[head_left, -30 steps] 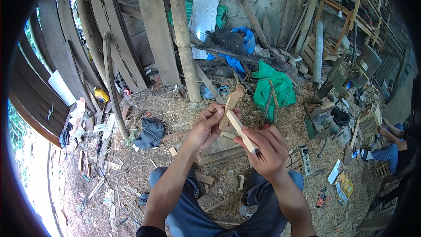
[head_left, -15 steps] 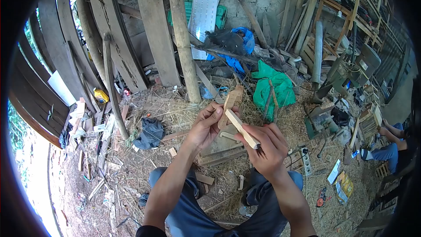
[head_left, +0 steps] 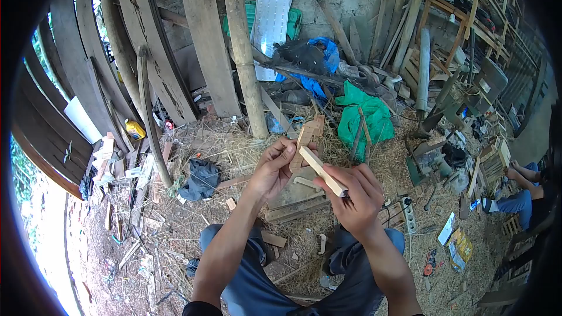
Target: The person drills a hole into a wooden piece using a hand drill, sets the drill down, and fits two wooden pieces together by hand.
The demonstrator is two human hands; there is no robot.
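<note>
A shaped piece of light brown wood with stepped, curved edges is held up in front of me. My left hand is closed around its lower left side, thumb on the near face. In my right hand is a pale, straight wooden stick, gripped near its lower end. The stick slants up and left, and its upper tip overlaps the shaped piece; whether they touch I cannot tell. Something dark shows at the stick's lower end. Below the hands a small pale wood piece lies near several stacked boards.
A bamboo post rises ahead of me. Beyond the hands lies a green plastic bag, and a dark bag is at the left. On the right are a power strip and a seated person's leg. Wood scraps and shavings litter the ground.
</note>
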